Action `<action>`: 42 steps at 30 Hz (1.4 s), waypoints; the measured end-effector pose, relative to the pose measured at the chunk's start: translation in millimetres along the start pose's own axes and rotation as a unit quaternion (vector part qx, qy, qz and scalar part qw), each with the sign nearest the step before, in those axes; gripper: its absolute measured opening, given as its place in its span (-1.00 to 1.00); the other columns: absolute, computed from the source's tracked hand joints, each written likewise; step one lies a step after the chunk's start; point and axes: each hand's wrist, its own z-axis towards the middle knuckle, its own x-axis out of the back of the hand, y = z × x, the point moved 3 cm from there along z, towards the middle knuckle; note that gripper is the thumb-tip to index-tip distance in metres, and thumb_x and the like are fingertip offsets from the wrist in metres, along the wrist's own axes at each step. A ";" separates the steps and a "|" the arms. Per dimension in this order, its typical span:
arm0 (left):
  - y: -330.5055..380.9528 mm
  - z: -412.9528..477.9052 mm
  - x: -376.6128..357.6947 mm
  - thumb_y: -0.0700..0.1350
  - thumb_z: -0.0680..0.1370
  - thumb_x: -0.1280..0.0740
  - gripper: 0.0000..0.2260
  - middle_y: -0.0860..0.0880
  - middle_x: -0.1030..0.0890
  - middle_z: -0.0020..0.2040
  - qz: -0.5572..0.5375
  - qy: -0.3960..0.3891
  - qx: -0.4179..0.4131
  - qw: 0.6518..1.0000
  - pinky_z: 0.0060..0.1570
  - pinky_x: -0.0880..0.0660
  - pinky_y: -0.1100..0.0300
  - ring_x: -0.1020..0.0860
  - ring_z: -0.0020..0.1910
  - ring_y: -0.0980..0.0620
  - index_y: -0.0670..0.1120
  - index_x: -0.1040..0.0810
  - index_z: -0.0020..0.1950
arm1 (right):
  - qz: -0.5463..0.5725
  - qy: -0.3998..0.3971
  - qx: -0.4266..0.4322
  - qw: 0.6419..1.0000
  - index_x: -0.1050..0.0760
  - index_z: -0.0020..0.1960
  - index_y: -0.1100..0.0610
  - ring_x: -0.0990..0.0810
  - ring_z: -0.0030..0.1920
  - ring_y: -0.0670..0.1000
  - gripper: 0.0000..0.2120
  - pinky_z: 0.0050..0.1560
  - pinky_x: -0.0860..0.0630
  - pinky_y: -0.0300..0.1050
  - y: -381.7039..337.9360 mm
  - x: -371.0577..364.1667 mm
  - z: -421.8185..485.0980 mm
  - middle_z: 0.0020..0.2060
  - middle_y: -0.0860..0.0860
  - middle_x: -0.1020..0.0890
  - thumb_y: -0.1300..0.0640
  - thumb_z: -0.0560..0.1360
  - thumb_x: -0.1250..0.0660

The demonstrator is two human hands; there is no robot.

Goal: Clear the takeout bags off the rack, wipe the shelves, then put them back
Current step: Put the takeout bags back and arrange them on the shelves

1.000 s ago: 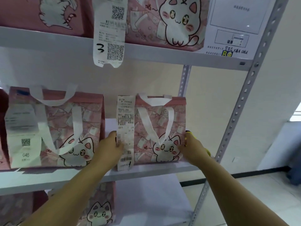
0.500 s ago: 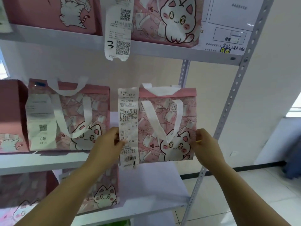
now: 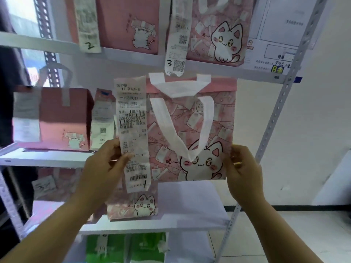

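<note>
We hold the takeout bag (image 3: 191,130) upright between both hands, in front of the rack (image 3: 273,118). The hands are apart, one clamped on each lower side edge of the bag.

1. The left hand (image 3: 106,166) grips the lower left edge. Its thumb presses on the receipt (image 3: 133,130), which hangs down the front of the bag on that side and extends past the bag's bottom edge.
2. The right hand (image 3: 244,168) grips the lower right edge with its fingers curled round it. A small yellow item (image 3: 237,163) shows at this hand; we cannot tell what it is.
3. One white handle (image 3: 182,133) hangs down the front of the bag to the cat print between the hands.

Surroundings:
- Above the hands, the upper shelf (image 3: 117,53) carries a plain pink bag (image 3: 131,25) and a cat-print bag (image 3: 220,35), with receipts marked 2 and 3.
- Left of the left hand, a blurred pink bag (image 3: 62,118) stands on the middle shelf (image 3: 47,158).
- Below the left hand, another cat-print bag (image 3: 133,207) stands on the lower shelf (image 3: 190,202).
- Further below the hands, green bags (image 3: 146,247) are visible.
</note>
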 end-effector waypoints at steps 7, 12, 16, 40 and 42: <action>26.2 16.2 108.8 -0.14 0.53 -0.29 -0.80 0.24 -0.56 -0.03 0.030 0.118 -0.073 0.990 -0.28 -0.45 0.55 -0.55 -0.09 0.42 -0.05 -0.50 0.15 | 0.089 0.045 0.116 0.988 -0.43 -0.03 0.09 -0.60 -0.28 -0.02 -0.93 -0.36 -0.57 -0.12 -99.7 -34.9 32.2 -0.22 -0.04 -0.59 0.09 0.54 -0.26; 39.8 47.8 188.4 -0.07 0.55 -0.29 -0.80 0.22 -0.62 -0.03 0.024 0.183 -0.112 0.976 -0.23 -0.54 0.39 -0.61 -0.07 0.25 0.12 -0.50 0.15 | 0.129 0.066 0.192 0.971 -0.41 -0.02 0.05 -0.58 -0.26 -0.14 -0.94 -0.37 -0.53 -0.26 -173.7 -63.2 65.9 -0.21 -0.11 -0.56 0.09 0.52 -0.24; 51.8 78.0 248.7 -0.07 0.54 -0.31 -0.75 0.36 -0.61 -0.07 0.036 0.209 -0.164 0.963 -0.31 -0.49 0.49 -0.61 -0.12 0.31 0.32 -0.47 0.06 | 0.171 0.090 0.212 0.958 -0.39 -0.04 -0.04 -0.58 -0.29 -0.14 -0.93 -0.36 -0.53 -0.26 -229.6 -92.9 92.8 -0.22 -0.18 -0.57 0.09 0.52 -0.27; -51.6 293.8 388.5 -0.09 0.56 -0.27 -0.68 0.04 -0.57 -0.06 0.182 0.235 -0.125 0.947 -0.35 -0.36 0.35 -0.52 -0.22 0.17 -0.01 -0.45 0.32 | 0.114 0.049 0.101 0.987 -0.39 -0.04 -0.04 -0.58 -0.13 0.05 -0.92 -0.15 -0.56 0.01 -348.9 -282.8 238.4 -0.23 -0.13 -0.54 0.11 0.54 -0.27; -53.2 295.8 395.1 -0.09 0.55 -0.27 -0.69 0.05 -0.56 -0.06 0.200 0.255 -0.134 0.937 -0.31 -0.31 0.39 -0.50 -0.25 0.20 -0.02 -0.47 0.30 | 0.113 0.054 0.129 0.984 -0.40 -0.04 -0.03 -0.58 -0.19 -0.02 -0.94 -0.19 -0.57 0.00 -352.9 -285.5 238.4 -0.27 -0.21 -0.51 0.11 0.54 -0.27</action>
